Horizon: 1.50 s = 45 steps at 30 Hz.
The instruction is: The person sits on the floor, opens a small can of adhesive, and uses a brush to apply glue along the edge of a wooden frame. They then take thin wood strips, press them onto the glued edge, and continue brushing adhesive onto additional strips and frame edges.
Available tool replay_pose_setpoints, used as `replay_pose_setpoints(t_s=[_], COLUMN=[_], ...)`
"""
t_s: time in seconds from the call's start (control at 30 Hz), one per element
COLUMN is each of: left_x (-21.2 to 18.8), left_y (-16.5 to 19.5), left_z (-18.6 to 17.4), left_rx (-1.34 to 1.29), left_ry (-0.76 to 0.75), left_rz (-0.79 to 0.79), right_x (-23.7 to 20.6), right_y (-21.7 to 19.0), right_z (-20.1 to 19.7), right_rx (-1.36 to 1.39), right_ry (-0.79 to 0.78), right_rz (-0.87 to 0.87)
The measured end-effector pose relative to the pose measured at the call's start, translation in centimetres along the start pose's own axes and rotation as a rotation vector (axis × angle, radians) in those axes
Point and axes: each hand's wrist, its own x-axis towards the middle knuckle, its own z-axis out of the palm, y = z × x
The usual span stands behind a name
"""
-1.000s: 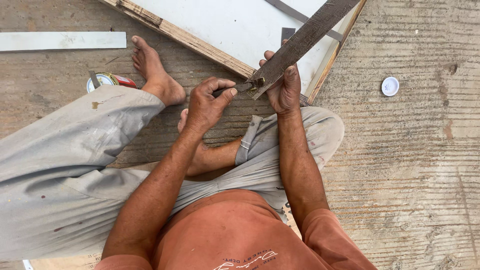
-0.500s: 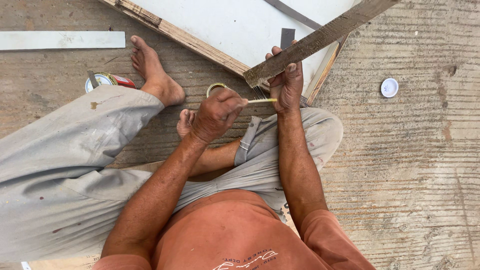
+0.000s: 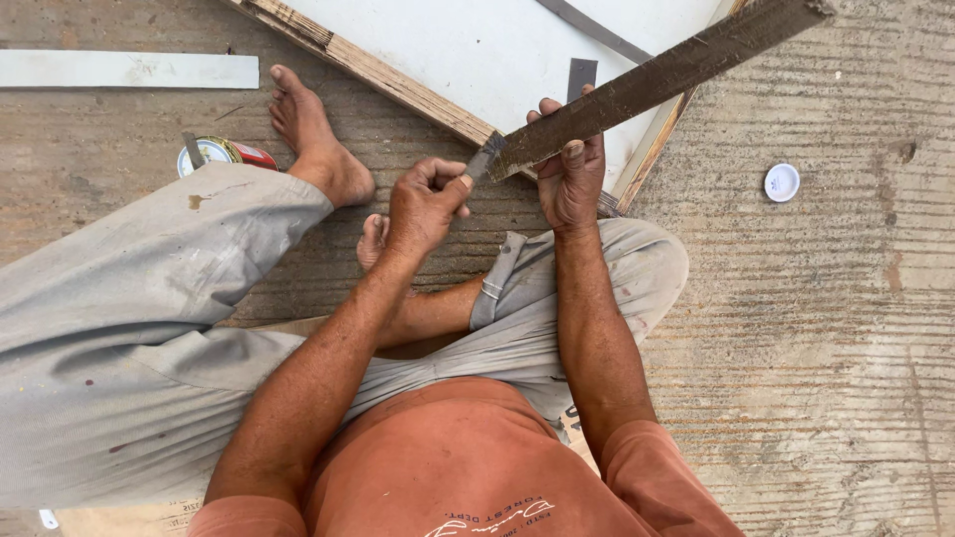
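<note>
- Right hand (image 3: 569, 177) fingers wrapped around dark wooden strip (image 3: 657, 82), held slanted over white panel (image 3: 468, 45).
- Left hand (image 3: 423, 207) clenched on small brush (image 3: 484, 159), bristles touching strip's lower end.
- Tin can (image 3: 221, 154) beside foot (image 3: 313, 134).

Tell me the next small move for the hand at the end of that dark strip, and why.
Probably draw the small brush along the dark strip away from its near end. The left hand pinches the brush against that end, while the right hand grips the strip just beyond, holding it raised.
</note>
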Motion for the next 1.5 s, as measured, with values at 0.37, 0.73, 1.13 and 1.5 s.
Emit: replay_pose_setpoints(t_s=[0.37,0.73,1.13,1.5], left_x=[-1.8,0.4,-1.1,0.5], left_y=[-0.4,0.7,0.4,1.0], left_z=[2.8,0.0,2.7,-0.2], left_rx=[-0.176,-0.190,-0.226,-0.226], left_ry=[-0.100,0.034,-0.112,0.008], left_rz=[-0.001,-0.005,-0.044,0.111], right_x=[0.0,0.2,0.0,0.3], right_y=[0.2,0.1,1.0,-0.7], right_z=[0.3,0.0,-0.3,-0.2], right_rx=[-0.008,-0.034,-0.093,0.022], right_ry=[0.021,-0.008,-0.067,-0.044], right_rz=[-0.056,-0.044,-0.062,-0.061])
